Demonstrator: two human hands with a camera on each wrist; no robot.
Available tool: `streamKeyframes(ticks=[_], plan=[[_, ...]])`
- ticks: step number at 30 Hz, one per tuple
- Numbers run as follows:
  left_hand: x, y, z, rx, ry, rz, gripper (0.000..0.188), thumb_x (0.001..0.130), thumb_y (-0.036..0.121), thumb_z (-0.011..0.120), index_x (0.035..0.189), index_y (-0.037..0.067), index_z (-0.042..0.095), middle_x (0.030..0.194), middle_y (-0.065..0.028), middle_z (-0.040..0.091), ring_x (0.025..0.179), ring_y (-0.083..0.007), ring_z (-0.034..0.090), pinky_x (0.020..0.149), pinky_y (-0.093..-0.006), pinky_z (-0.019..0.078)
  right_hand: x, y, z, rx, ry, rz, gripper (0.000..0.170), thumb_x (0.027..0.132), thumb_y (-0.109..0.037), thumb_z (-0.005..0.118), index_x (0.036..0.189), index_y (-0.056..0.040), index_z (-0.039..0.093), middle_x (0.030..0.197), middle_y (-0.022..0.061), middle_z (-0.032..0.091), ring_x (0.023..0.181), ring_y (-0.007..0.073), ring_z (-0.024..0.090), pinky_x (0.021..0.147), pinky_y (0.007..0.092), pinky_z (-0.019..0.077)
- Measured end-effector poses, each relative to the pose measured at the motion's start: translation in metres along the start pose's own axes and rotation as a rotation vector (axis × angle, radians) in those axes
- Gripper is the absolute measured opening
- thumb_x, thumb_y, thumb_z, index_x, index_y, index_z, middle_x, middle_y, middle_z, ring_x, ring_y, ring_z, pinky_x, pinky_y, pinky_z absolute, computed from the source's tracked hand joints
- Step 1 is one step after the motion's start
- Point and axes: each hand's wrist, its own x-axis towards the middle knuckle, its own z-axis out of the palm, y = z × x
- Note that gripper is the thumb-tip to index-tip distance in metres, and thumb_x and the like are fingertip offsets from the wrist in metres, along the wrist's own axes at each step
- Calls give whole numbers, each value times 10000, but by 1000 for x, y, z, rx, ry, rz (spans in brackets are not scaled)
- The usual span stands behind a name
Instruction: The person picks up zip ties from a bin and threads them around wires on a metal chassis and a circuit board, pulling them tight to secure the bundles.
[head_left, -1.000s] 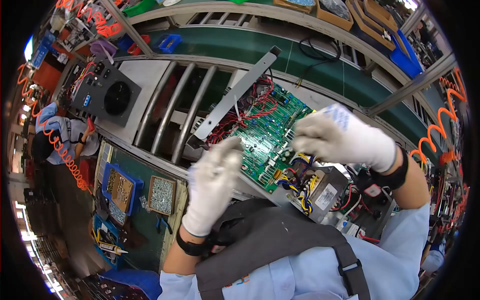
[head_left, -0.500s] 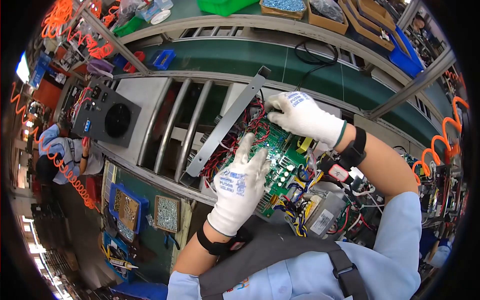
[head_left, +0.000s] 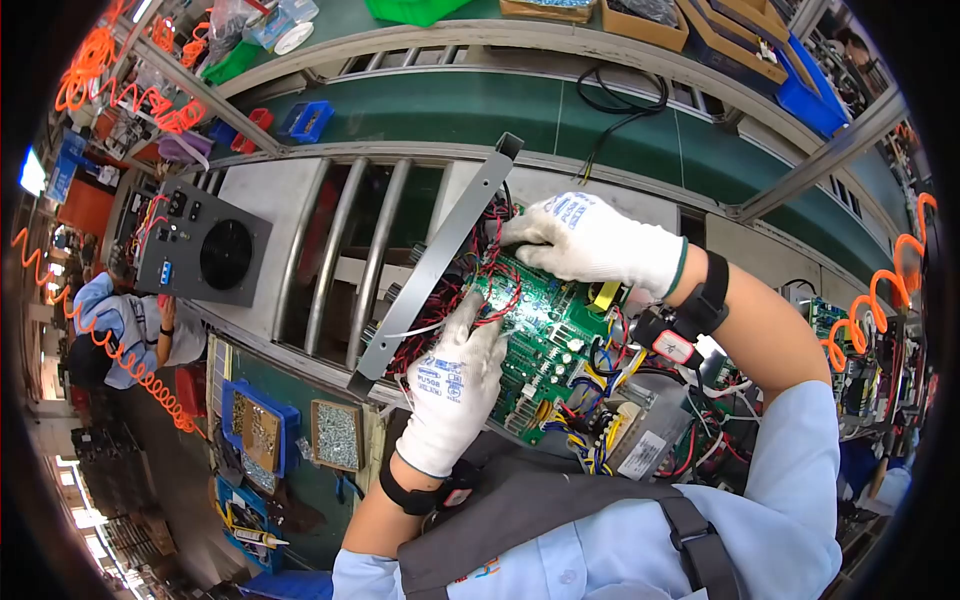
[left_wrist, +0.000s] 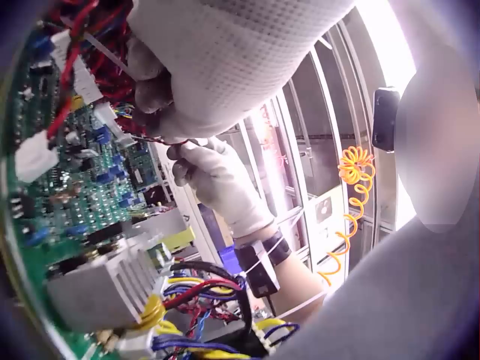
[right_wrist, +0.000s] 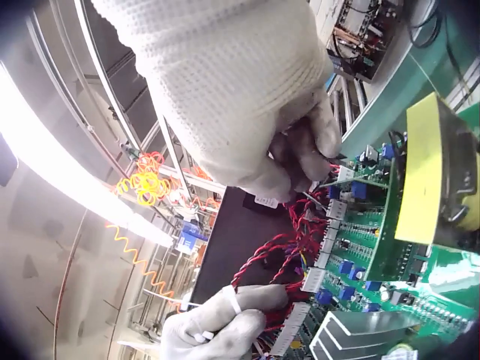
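Note:
A green circuit board (head_left: 530,370) lies before me, with twisted red and black wires (right_wrist: 259,251) crowding the row of white connectors (right_wrist: 313,279) along its edge. My left hand (head_left: 455,385), in a white knit glove with grey fingertips, reaches in from the near side and holds some of these wires close over the board. At the far corner my right hand (head_left: 595,240), gloved alike, has its fingers curled at the wires next to a white connector (right_wrist: 345,174). Its fingertips are partly hidden by the hand itself. A white cable tie (head_left: 412,332) sticks out near my left fingers.
A grey metal bar (head_left: 440,260) slants beside the wires. A yellow-wrapped transformer (right_wrist: 427,169) rises from the board. Metal rollers (head_left: 385,250) lead left to a grey fan housing (head_left: 200,245). Boxed screws (head_left: 337,435) sit on the side bench; another person (head_left: 125,330) works beyond.
Both hands were raised and blurred over the board a second ago. They came down onto the wires, then shifted slightly left, with my right hand at the far corner.

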Motion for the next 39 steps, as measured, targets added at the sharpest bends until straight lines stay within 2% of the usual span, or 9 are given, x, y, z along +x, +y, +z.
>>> streamKeyframes(ticks=[4, 6, 10, 13, 14, 25, 32, 36, 39], plan=[[2, 5, -4, 36, -58, -32, 223, 806, 105, 657, 1027, 72, 654, 1227, -189, 591, 850, -285, 681, 672, -325, 555, 6, -20, -9, -7, 13, -52, 233, 844, -210, 591, 1004, -64, 678, 984, 119, 656, 919, 286, 647, 778, 367, 512], [1, 10, -9, -43, -98, -90, 239, 824, 94, 648, 1061, 68, 660, 1241, -173, 584, 946, -291, 659, 767, -333, 542, 6, -26, -12, -16, 36, -145, 220, 821, -225, 617, 965, -69, 678, 892, 108, 660, 832, 270, 662, 722, 362, 513], [2, 16, -18, -24, -189, -69, 234, 832, 109, 632, 1061, 71, 660, 1144, -128, 621, 867, -261, 670, 732, -317, 541, 7, -36, -21, -47, -269, 264, 228, 804, -269, 617, 829, -50, 673, 703, 135, 646, 733, 301, 659, 673, 397, 505], [3, 15, -17, 50, -285, -46, 214, 829, 129, 622, 1029, 61, 654, 1086, -98, 632, 760, -244, 662, 654, -322, 529, 6, -31, -9, 294, -334, 427, 185, 832, -171, 650, 896, -1, 683, 601, 55, 607, 555, 146, 618, 512, 304, 463], [3, 14, -16, 64, -318, -40, 215, 828, 130, 621, 1029, 61, 653, 1096, -98, 631, 752, -243, 661, 646, -324, 528, 5, -26, -1, 281, -315, 367, 221, 826, -167, 669, 924, 30, 680, 608, 32, 600, 543, 88, 581, 482, 268, 439], [9, 21, -3, 61, 22, -66, 263, 802, 127, 681, 1061, 89, 656, 1203, -159, 591, 850, -256, 679, 670, -317, 554, 10, -18, 35, 788, 85, 559, 189, 839, -100, 659, 952, 51, 675, 708, 60, 655, 583, 96, 603, 517, 215, 490], [11, 11, 10, 149, -77, -167, 202, 838, 167, 656, 1026, 98, 679, 1071, -120, 640, 780, -253, 681, 632, -320, 547, 3, -24, 42, 1095, 115, 529, 225, 857, -87, 647, 1024, 58, 603, 841, 92, 658, 682, 120, 628, 594, 231, 529], [12, 6, 10, 117, -112, -156, 197, 846, 144, 638, 1031, 83, 656, 1026, -91, 628, 734, -252, 669, 605, -333, 538, 0, -32, 21, 666, 170, 362, 171, 891, -131, 597, 988, 8, 625, 724, 53, 623, 652, 120, 623, 566, 254, 498], [13, 8, 10, 137, -172, -171, 206, 846, 122, 623, 1046, 75, 634, 1008, -86, 616, 709, -255, 658, 593, -337, 531, 14, -40, 5, 43, 83, 209, 232, 853, -229, 578, 909, -15, 647, 768, 164, 660, 748, 296, 666, 665, 428, 500]])
